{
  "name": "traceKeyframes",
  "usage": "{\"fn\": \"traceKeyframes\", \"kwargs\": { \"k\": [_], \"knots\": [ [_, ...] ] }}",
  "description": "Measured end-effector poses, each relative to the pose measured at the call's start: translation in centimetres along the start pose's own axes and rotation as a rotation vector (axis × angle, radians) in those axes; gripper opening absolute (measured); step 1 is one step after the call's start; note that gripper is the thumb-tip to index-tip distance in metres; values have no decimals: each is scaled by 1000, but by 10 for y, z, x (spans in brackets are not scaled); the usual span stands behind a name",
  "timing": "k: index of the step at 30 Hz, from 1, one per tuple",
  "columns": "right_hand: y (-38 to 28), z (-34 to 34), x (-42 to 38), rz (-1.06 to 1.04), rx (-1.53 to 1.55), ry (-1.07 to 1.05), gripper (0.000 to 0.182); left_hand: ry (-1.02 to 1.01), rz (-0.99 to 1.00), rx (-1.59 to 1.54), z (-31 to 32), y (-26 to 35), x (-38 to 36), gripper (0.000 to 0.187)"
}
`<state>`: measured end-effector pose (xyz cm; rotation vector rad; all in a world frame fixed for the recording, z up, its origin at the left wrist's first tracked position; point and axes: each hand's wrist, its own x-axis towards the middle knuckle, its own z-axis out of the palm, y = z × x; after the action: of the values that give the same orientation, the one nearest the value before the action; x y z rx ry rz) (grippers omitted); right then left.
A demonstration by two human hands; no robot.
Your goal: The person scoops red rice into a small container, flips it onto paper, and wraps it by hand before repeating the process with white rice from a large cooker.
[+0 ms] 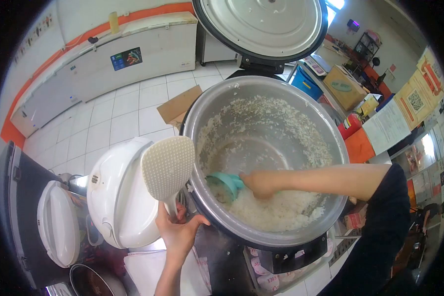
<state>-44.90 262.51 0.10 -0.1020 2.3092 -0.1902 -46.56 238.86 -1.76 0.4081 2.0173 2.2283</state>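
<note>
My left hand [178, 232] grips the handle of a white rice paddle [167, 165], its dimpled blade upright beside the pot's left rim. Inside the large metal rice cooker pot [209, 106], my right hand [259, 184] is closed round the handle of a teal scoop [227, 183]. The scoop lies low against the pot's left inner wall, among the rice. White cooked rice [276, 212] is heaped at the near side of the pot, and loose grains cling to the far wall. The cooker's round lid [266, 24] stands open behind.
A white rice cooker [116, 192] stands left of the pot, with a smaller white cooker [59, 224] further left. White chest freezers [133, 54] line the back wall. A cardboard box [343, 88], a blue bin [306, 84] and a red fire extinguisher [349, 126] are on the right.
</note>
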Motion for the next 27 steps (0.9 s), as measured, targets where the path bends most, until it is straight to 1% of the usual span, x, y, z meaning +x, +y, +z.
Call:
{"fn": "traceKeyframes", "kwargs": {
  "k": [1,2,3,5,6,8,9,11,12,14,15,17,18,20,21,23,24,26,27],
  "knots": [
    [3,9,1,-43,-10,29,65,20,9,-4,0,1,0,55],
    [0,5,-6,-86,-25,55,66,13,11,77,0,-1,-1,54],
    [-3,1,-12,-85,-26,53,66,14,9,75,1,-2,-2,54],
    [-13,-4,-30,60,170,-110,64,79,33,71,2,-5,-6,53],
    [-14,-3,-36,64,169,-110,64,78,33,68,2,-7,-7,53],
    [-7,-3,-54,60,253,-155,58,63,83,48,0,-8,-4,54],
    [-4,-4,-66,63,249,-155,58,65,84,43,-1,-4,-4,54],
    [2,-11,-96,-78,350,-28,45,82,82,128,2,7,-2,56],
    [-3,-17,-109,-71,347,-28,45,81,83,120,1,8,-3,56],
    [-10,-30,-132,-13,436,-102,50,80,86,109,2,10,-4,57],
    [-4,-30,-135,-8,436,-97,50,76,90,105,0,11,-5,57],
    [16,-32,-138,15,542,-190,51,48,73,170,-4,11,-6,57],
    [26,-37,-142,15,540,-194,51,51,70,169,-5,10,-8,57],
    [40,-48,-146,73,418,-69,60,63,86,175,-5,9,-9,55],
    [41,-49,-145,76,417,-70,60,63,86,172,-4,9,-8,55],
    [39,-51,-138,178,-187,49,67,66,128,110,-1,9,-7,54],
    [31,-43,-133,181,-186,48,67,64,127,108,0,10,-7,54],
    [12,-20,-122,190,-361,60,58,69,90,114,0,12,-7,53],
    [14,-17,-121,186,-354,55,58,66,82,120,-1,10,-7,53]
  ]
}}
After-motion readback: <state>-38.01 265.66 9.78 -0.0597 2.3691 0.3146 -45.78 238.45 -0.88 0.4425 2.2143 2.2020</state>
